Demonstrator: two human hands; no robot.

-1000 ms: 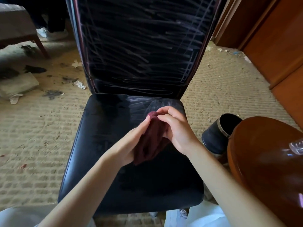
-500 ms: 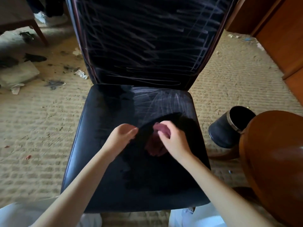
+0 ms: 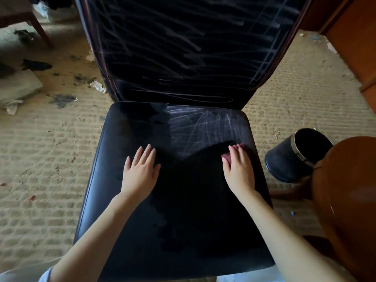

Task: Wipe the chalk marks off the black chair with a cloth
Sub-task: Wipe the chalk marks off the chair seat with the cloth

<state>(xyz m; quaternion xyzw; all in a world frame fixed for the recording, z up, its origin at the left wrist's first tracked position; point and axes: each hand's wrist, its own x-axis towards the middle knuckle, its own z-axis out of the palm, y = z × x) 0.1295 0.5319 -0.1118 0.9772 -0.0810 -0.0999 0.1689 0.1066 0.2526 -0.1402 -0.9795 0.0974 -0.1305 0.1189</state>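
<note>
Right of the chair (image 3: 183, 200) stands a dark bin (image 3: 293, 157) with a metal rim, tilted so its mouth faces up and toward the chair. Its inside is black shadow, so I cannot tell whether anything lies in it. Its lower right side is hidden behind a round brown wooden surface (image 3: 350, 200), itself cut off by the frame's right edge.

The left hand (image 3: 140, 171) lies flat on the left half of the chair's seat, fingers straight and slightly spread, holding nothing. The right hand (image 3: 239, 169) presses a dark red cloth (image 3: 234, 150) onto the right half of the seat, near its right edge. Only a small fold of cloth peeks out past the fingertips; the rest is under the palm, and how tightly the fingers curl over it is hard to make out.

Chalk marks (image 3: 203, 127) streak the rear right part of the seat, just ahead of the cloth. The front and left of the seat look dark and unmarked, though deep shadow makes this uncertain. More chalk lines (image 3: 183, 47) cover the chair's back, whose top is cut off by the frame.

The chair stands on a beige carpet (image 3: 50, 149). Left of its back lie paper scraps (image 3: 98, 86) and dark smudges (image 3: 63, 98). A wooden leg (image 3: 40, 31) shows at far left, and brown wooden panels (image 3: 358, 37) stand to the right of the back.
</note>
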